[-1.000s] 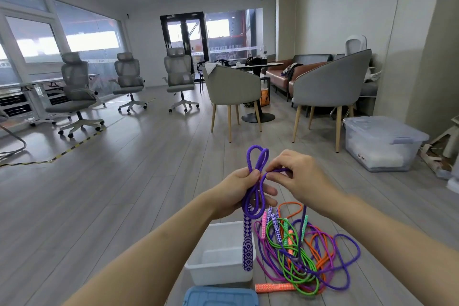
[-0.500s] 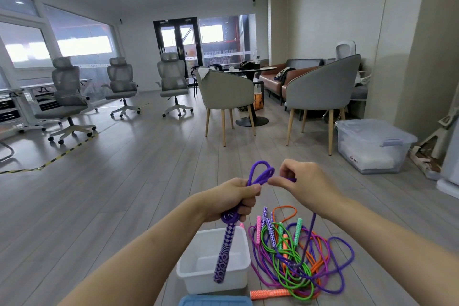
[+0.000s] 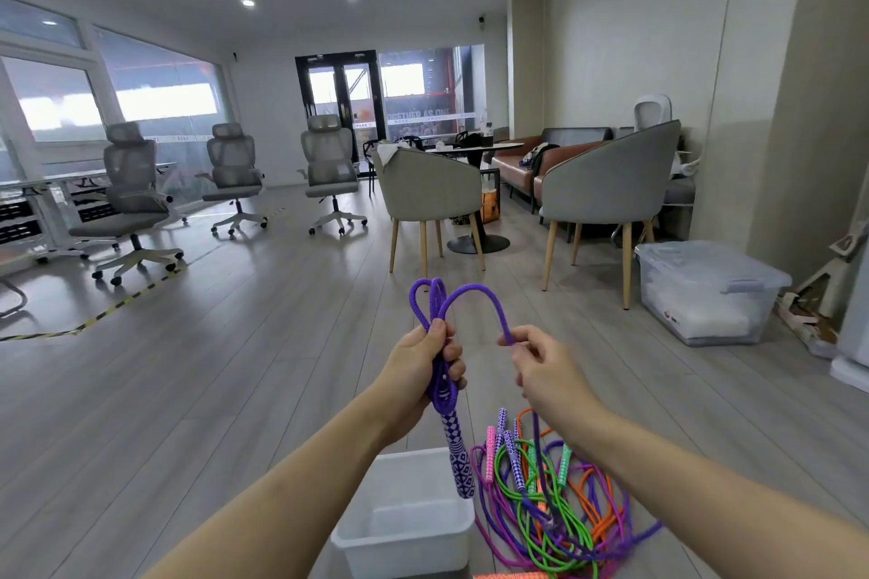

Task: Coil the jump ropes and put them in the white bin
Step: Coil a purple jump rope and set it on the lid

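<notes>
Here the purple jump rope (image 3: 475,296) arches between the two hands, and that arch is what the next move turns on. The left hand (image 3: 425,374) is curled tight round a bundle of loops already gathered, their tops standing up above the fist and the patterned purple-and-white handle (image 3: 457,454) hanging straight down below it, so the bundle's long axis runs near vertical. The right hand (image 3: 541,367) pinches the free run of cord between thumb and fingertips, level with the left and a little apart from it to the right. From that pinch the cord seems to drop behind the hand toward the tangle of ropes (image 3: 555,503) on the floor (where exactly it joins the heap cannot be made out).

By my reading, the coming move is to carry the pinched cord leftward across the gap and lay it into the left fist as one more loop; the right hand is the one to travel, the left to stay as anchor.

The white bin (image 3: 404,531) sits on the floor directly under the dangling handle, just left of the tangle, and looks empty.
</notes>
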Demonstrator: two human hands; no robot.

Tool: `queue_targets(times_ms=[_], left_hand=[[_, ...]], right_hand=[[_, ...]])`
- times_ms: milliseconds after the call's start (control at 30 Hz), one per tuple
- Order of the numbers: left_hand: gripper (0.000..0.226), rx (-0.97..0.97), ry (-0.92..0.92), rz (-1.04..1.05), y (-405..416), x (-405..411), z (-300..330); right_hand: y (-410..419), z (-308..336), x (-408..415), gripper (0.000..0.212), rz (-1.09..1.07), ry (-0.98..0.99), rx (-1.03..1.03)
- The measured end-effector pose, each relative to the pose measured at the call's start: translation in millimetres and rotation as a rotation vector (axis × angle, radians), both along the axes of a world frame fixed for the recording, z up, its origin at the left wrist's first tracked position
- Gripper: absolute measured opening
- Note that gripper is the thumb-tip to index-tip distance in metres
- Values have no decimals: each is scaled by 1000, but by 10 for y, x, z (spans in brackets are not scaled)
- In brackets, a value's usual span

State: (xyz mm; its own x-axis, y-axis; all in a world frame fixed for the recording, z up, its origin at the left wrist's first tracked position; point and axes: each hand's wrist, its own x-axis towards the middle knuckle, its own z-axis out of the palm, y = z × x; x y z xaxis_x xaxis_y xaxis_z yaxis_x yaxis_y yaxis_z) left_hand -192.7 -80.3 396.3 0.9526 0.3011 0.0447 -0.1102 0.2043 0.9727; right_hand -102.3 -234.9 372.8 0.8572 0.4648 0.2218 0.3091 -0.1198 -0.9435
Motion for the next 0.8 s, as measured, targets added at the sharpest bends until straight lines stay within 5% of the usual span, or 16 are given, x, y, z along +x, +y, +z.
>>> queue_targets(times_ms=[300, 500, 633, 700, 800], left_hand=[[35, 223, -32, -16, -159, 96, -52], [32, 300, -36, 6, -159, 124, -104], [28, 315, 16, 81, -208, 190, -116], [28, 298, 62, 129, -207, 227, -132], [33, 134, 61, 169, -161, 255, -131]], right_hand=[[142, 135, -208, 4, -23, 94, 302], [148, 124, -180, 20, -9, 68, 186], [168, 111, -166, 3, 2, 105, 215], [186, 97, -166, 12, -6, 141, 210], [172, 83, -192, 3, 72, 106, 117]])
